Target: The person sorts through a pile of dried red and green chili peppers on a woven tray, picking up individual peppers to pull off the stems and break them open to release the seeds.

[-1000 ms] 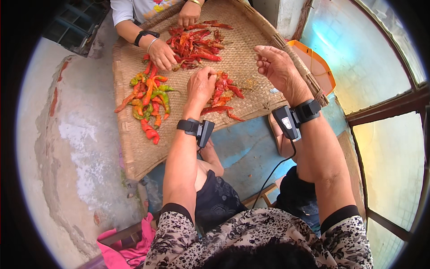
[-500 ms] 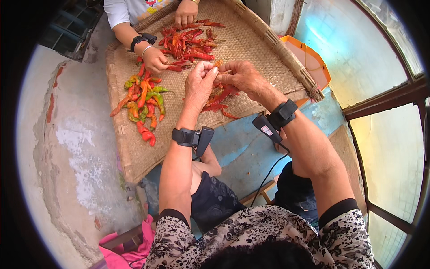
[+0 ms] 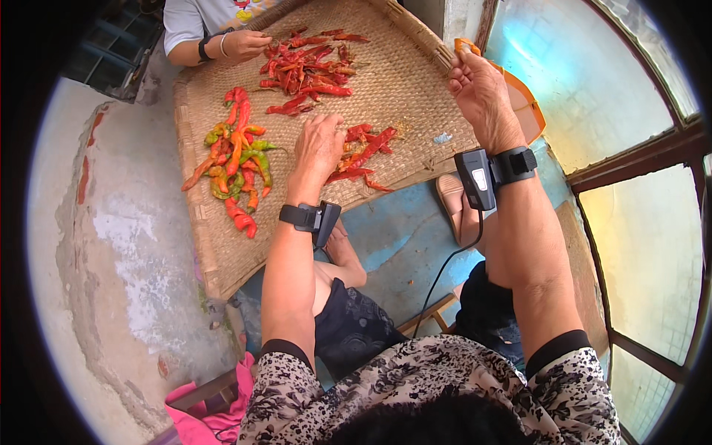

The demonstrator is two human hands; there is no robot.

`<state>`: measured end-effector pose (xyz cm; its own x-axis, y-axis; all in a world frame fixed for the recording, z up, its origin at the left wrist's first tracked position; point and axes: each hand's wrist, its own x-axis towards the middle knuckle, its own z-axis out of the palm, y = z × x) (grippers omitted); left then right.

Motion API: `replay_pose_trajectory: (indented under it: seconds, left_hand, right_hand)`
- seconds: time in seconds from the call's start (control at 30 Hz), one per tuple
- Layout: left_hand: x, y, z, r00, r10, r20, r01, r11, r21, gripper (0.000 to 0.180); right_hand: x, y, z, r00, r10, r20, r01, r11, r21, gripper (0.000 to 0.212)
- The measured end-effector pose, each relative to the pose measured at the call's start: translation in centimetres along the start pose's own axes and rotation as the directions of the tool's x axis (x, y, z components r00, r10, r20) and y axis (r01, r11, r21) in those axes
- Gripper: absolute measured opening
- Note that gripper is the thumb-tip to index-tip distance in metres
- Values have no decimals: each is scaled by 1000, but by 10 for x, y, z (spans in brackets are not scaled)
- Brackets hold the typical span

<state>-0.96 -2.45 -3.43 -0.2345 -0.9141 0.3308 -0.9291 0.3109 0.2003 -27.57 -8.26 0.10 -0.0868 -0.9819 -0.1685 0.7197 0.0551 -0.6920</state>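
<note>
My left hand (image 3: 319, 144) is above the woven tray (image 3: 415, 81), its fingers curled together; whatever is in them is hidden. Just right of it lies a small group of dried red chili peppers (image 3: 374, 148). My right hand (image 3: 482, 93) is out over the tray's right edge, near an orange-rimmed container (image 3: 535, 100). A small orange pepper piece (image 3: 466, 46) is pinched between its thumb and fingers. A larger pile of dried red chilies (image 3: 308, 70) lies farther up the tray. Fresher red, orange and green peppers (image 3: 241, 159) are heaped on the left.
Across the tray, another person's hand (image 3: 245, 46) is beside the chili pile. A scrap of pale blue (image 3: 443, 138) lies near the tray's right side. Window panes (image 3: 641, 245) stand to my right, a worn wall (image 3: 126, 245) to my left. A cable (image 3: 445, 274) hangs from my right wrist.
My hands have parted. The right one has moved right to the container with the orange piece; the left has lowered slightly. The other person's hand has drawn back toward the far edge.
</note>
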Motion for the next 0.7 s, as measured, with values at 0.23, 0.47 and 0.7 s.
replay_pose_trajectory:
  seconds: [0.23, 0.47, 0.7]
  left_hand:
    - [0, 6, 20, 991, -57, 120, 48, 996, 79, 22]
    - [5, 11, 8, 985, -144, 96, 150, 987, -56, 11]
    - [9, 16, -1, 939, -314, 139, 323, 672, -666, 15]
  right_hand:
    - [18, -14, -33, 973, 104, -205, 32, 820, 571, 21]
    - [-11, 7, 2, 976, 164, 146, -129, 966, -224, 16]
    - [-33, 46, 20, 884, 247, 398, 176, 612, -771, 27]
